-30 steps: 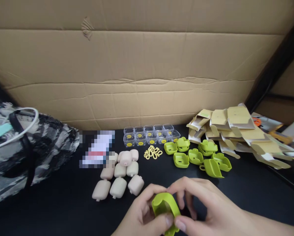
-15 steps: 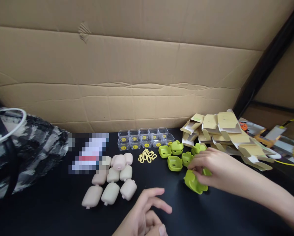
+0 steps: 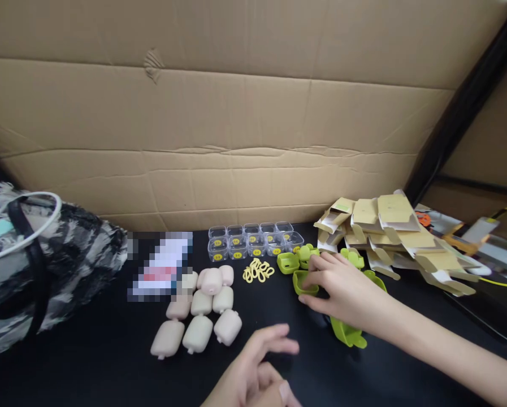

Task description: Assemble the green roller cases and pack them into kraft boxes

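Observation:
My right hand (image 3: 342, 291) reaches over a group of lime green silicone cases (image 3: 287, 262) on the black table, its fingers curled onto one green case (image 3: 303, 282). Another green case (image 3: 349, 333) lies just below my right wrist. My left hand (image 3: 255, 370) hovers low at the bottom edge, fingers loosely spread and empty. Left of it lie several beige silicone cases (image 3: 198, 316). A small pile of yellow rings (image 3: 258, 270) sits between the beige and green groups.
A row of small clear plastic boxes (image 3: 253, 240) with yellow stickers stands at the back. Folded cardboard boxes (image 3: 397, 232) are heaped at the right. A black and white bag (image 3: 45, 265) sits at the left. A cardboard wall (image 3: 236, 113) closes the back.
My right hand set down the green case it carried and moved left onto another green case. My left hand stayed low and empty.

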Tool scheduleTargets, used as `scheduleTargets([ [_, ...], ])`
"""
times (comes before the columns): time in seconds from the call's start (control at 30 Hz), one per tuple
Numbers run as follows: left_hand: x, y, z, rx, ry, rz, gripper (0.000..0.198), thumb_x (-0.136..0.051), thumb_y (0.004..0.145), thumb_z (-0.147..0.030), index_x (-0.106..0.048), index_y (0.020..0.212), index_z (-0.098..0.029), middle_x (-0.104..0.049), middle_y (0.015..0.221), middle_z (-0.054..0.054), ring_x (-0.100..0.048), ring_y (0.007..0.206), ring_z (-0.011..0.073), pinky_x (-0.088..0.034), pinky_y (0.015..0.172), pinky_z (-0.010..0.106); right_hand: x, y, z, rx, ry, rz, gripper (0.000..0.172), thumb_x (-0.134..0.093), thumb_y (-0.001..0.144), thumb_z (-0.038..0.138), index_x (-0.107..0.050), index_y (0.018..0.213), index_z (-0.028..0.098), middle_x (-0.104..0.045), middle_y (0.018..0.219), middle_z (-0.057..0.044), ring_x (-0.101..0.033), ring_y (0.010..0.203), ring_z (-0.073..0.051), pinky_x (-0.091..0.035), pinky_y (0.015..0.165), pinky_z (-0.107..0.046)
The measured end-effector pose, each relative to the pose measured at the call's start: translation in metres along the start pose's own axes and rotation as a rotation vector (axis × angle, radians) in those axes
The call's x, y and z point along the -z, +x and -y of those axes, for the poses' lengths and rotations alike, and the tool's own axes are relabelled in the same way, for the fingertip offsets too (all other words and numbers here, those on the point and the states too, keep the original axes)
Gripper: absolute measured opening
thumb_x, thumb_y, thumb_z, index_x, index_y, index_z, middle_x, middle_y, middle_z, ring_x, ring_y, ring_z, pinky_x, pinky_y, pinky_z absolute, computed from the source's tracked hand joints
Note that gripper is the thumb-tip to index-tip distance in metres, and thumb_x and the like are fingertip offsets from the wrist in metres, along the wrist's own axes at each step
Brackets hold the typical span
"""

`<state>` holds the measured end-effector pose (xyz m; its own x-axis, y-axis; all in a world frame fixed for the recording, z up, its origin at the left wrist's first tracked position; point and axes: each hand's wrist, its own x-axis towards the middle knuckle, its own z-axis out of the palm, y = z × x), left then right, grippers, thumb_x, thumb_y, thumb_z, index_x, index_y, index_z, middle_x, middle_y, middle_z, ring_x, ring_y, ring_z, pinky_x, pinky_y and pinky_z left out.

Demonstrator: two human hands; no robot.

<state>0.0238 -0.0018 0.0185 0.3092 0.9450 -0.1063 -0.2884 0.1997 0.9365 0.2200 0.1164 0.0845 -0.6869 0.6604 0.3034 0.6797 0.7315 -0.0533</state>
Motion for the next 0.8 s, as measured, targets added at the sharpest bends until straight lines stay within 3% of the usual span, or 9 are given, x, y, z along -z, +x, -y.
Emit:
scheduleTargets([
  [0.07, 0.000, 0.002, 0.001, 0.005, -0.105, -0.078, 0.057, -0.075, 0.073, -0.040, -0.053, 0.125, -0.033, -0.043, 0.143, 0.012, -0.069, 0.082, 0.0199, -0.049, 0.069, 0.032, -0.003, 0.003, 0.000, 0.014, 0.008, -0.002, 0.008, -0.074, 0.072, 0.017, -0.069, 0.066, 0.020, -0.060, 0.075, -0.003, -0.058, 0.077, -0.022, -0.042, 0.073, -0.037],
  [0.17, -0.001, 0.005, -0.001, 0.032, -0.250, -0.149, 0.083, -0.078, 0.070, -0.040, -0.035, 0.140, -0.032, -0.018, 0.155, 0.018, -0.068, 0.091, 0.0271, -0.050, 0.074, 0.038, 0.002, 0.005, 0.001, 0.027, 0.016, -0.029, 0.011, -0.068, 0.077, 0.013, -0.068, 0.068, 0.020, -0.059, 0.075, -0.002, -0.056, 0.076, -0.020, -0.040, 0.073, -0.036],
  [0.27, -0.003, 0.006, -0.004, 0.055, -0.338, -0.150, 0.117, -0.080, 0.065, -0.044, 0.001, 0.148, -0.031, -0.015, 0.154, 0.025, -0.070, 0.082, 0.0256, -0.050, 0.071, 0.038, 0.011, 0.003, 0.006, 0.076, 0.065, -0.090, 0.011, -0.060, 0.086, 0.019, -0.066, 0.077, 0.020, -0.058, 0.077, -0.002, -0.054, 0.076, -0.018, -0.039, 0.072, -0.034],
  [0.37, -0.002, 0.007, -0.006, 0.059, -0.360, -0.130, 0.120, -0.075, 0.068, -0.052, 0.016, 0.144, -0.038, -0.021, 0.153, 0.022, -0.071, 0.075, 0.0228, -0.047, 0.068, 0.035, 0.016, -0.004, 0.016, 0.240, 0.170, -0.155, 0.013, -0.053, 0.092, 0.022, -0.064, 0.086, 0.021, -0.057, 0.079, -0.001, -0.052, 0.077, -0.017, -0.038, 0.075, -0.033],
  [0.47, 0.002, 0.011, -0.007, 0.079, -0.380, -0.078, 0.104, -0.064, 0.074, -0.061, 0.008, 0.145, -0.038, -0.046, 0.140, 0.017, -0.072, 0.073, 0.0209, -0.045, 0.066, 0.031, 0.012, -0.015, 0.028, 0.438, 0.175, -0.211, 0.014, -0.050, 0.094, 0.022, -0.064, 0.094, 0.021, -0.059, 0.078, 0.000, -0.052, 0.074, -0.015, -0.036, 0.077, -0.031],
  [0.53, 0.004, 0.013, -0.006, 0.114, -0.408, -0.005, 0.091, -0.063, 0.072, -0.065, -0.018, 0.143, -0.031, -0.064, 0.118, 0.012, -0.073, 0.074, 0.0211, -0.046, 0.067, 0.030, 0.007, -0.023, 0.034, 0.527, 0.134, -0.283, 0.018, -0.046, 0.096, 0.021, -0.064, 0.097, 0.020, -0.062, 0.076, 0.000, -0.053, 0.071, -0.014, -0.035, 0.078, -0.030],
  [0.6, 0.004, 0.014, -0.007, 0.116, -0.399, 0.041, 0.072, -0.069, 0.071, -0.059, -0.042, 0.128, -0.025, -0.072, 0.095, 0.006, -0.072, 0.076, 0.0198, -0.047, 0.070, 0.029, 0.003, -0.026, 0.036, 0.609, 0.107, -0.334, 0.023, -0.041, 0.098, 0.019, -0.064, 0.100, 0.019, -0.065, 0.075, 0.000, -0.057, 0.072, -0.014, -0.034, 0.082, -0.029],
  [0.67, 0.002, 0.012, -0.008, 0.080, -0.362, 0.023, 0.054, -0.075, 0.072, -0.046, -0.050, 0.115, -0.023, -0.071, 0.090, 0.003, -0.072, 0.076, 0.0177, -0.048, 0.071, 0.029, 0.004, -0.024, 0.035, 0.661, 0.134, -0.343, 0.023, -0.042, 0.097, 0.020, -0.063, 0.103, 0.017, -0.068, 0.073, 0.001, -0.060, 0.072, -0.013, -0.033, 0.090, -0.028],
  [0.8, -0.003, 0.006, -0.013, 0.011, -0.284, -0.008, 0.045, -0.081, 0.070, -0.032, -0.055, 0.105, -0.021, -0.067, 0.103, 0.003, -0.071, 0.074, 0.0156, -0.048, 0.071, 0.029, 0.012, 0.004, 0.025, 0.449, 0.138, -0.288, 0.018, -0.048, 0.091, 0.018, -0.065, 0.097, 0.017, -0.068, 0.076, 0.000, -0.060, 0.071, -0.013, -0.030, 0.095, -0.035],
])
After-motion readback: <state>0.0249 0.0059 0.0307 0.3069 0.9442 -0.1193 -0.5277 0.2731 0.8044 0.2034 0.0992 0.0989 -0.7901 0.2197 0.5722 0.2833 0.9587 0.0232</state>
